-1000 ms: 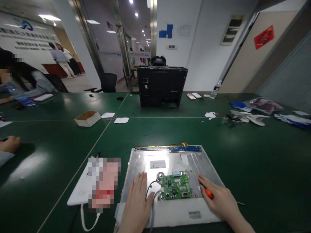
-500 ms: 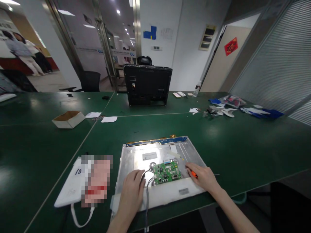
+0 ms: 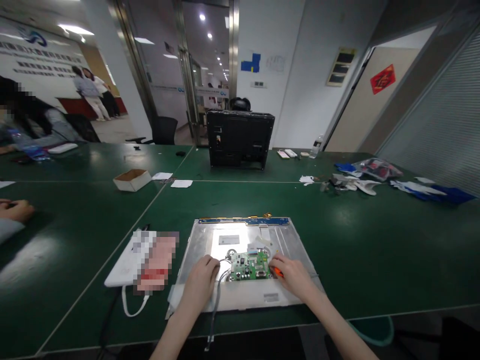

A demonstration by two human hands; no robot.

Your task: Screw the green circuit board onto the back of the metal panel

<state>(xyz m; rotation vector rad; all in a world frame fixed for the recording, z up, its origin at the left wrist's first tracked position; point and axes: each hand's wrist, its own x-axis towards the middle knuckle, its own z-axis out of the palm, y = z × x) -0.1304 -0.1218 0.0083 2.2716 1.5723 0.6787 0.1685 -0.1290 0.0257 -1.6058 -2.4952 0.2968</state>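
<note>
Board [image 3: 249, 265] lies on the panel [image 3: 287, 239], long axis left to right, between left hand [image 3: 201, 277], half-curled at the cable [image 3: 215, 310], grip unclear, and right hand [image 3: 293, 275], nearer, curled round an orange tool [image 3: 278, 271] by the board's edge

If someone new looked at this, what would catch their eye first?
Probably the green board on the silvery panel, between the left hand and the right hand, which holds an orange tool. Next, perhaps the black casing standing farther back on the table, and the red sign at upper right.
</note>
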